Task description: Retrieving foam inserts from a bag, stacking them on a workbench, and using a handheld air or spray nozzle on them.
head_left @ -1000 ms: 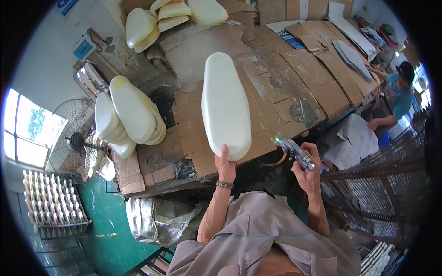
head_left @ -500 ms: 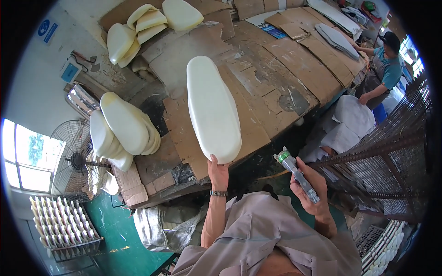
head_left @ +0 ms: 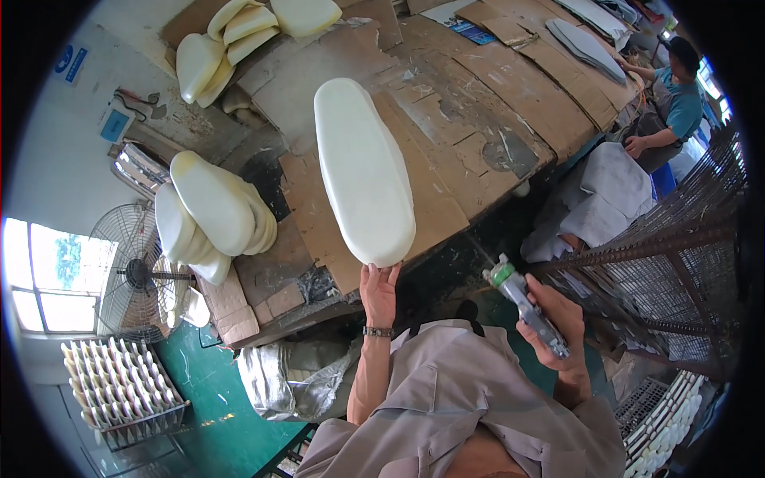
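A long white foam pad (head_left: 365,179), rounded at both ends, lies lengthwise over the cardboard-covered table. At its near end my left hand (head_left: 378,293) grips the edge, fingertips against the rim; part of the fingers is hidden by the pad. My right hand (head_left: 556,323) is closed around a grey spray gun with a green ring (head_left: 522,299), held off the table's front edge. The gun's nozzle points up and left, and a faint streak shows in front of it. A stack of similar foam pads (head_left: 211,207) stands on the table to the left.
More foam pieces (head_left: 239,40) lie at the far left. A standing fan (head_left: 135,273) and a rack of pale parts (head_left: 119,390) are at the left. On the right stand dark mesh racks (head_left: 645,299). A co-worker (head_left: 677,111) works beside white cloth (head_left: 598,199) at the far right.
My right hand has moved the spray gun slightly right and nearer to me. The view has shifted a little; the foam pad and my left hand appear slightly higher in it.
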Action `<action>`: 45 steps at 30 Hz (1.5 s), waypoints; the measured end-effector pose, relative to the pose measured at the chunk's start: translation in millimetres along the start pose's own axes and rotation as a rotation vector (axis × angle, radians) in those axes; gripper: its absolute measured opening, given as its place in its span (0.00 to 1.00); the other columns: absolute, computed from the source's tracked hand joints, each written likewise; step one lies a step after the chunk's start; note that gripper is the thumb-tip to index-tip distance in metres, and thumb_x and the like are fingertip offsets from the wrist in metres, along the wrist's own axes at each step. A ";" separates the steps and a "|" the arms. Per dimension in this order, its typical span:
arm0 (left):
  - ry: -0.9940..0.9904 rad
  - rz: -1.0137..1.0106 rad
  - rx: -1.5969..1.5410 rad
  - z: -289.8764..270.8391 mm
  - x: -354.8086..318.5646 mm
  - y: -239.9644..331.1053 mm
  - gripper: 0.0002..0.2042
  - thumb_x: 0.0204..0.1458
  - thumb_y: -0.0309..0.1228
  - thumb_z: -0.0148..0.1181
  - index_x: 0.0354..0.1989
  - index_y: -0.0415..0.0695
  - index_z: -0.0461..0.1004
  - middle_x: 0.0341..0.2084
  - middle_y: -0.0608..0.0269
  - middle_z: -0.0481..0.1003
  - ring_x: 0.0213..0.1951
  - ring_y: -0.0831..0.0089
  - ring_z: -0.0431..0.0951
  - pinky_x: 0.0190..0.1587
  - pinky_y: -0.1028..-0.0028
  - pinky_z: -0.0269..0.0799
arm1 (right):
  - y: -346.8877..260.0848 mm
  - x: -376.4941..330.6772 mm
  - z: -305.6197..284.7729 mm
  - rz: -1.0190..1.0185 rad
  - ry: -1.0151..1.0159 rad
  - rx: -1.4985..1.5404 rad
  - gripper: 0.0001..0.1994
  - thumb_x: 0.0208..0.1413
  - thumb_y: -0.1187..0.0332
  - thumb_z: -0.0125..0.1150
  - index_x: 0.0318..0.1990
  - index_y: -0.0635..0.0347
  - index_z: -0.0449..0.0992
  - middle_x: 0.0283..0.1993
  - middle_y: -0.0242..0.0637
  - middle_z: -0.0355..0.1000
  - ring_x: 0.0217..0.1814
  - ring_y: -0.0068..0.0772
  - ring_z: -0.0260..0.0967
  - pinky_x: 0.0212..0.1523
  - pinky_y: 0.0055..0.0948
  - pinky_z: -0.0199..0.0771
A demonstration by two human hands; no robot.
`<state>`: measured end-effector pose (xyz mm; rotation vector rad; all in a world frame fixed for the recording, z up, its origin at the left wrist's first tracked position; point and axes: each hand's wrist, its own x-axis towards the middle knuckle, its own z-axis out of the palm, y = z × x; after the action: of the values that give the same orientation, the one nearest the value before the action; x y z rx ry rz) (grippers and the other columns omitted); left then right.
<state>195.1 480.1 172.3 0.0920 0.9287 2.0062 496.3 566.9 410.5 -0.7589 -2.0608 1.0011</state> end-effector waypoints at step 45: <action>0.061 0.128 -0.102 0.0 -22.5 -25.9 0.21 0.65 0.24 0.49 0.66 0.33 0.60 0.59 0.42 0.71 0.60 0.52 0.74 0.66 0.56 0.71 | 31.3 -61.3 -77.9 -0.028 -0.292 0.224 0.26 0.48 0.68 0.68 0.55 0.72 0.76 0.25 0.41 0.68 0.24 0.32 0.68 0.26 0.29 0.64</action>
<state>226.6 471.4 161.8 0.0343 0.8763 2.1820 599.5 569.6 398.5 -0.4896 -2.1446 1.3663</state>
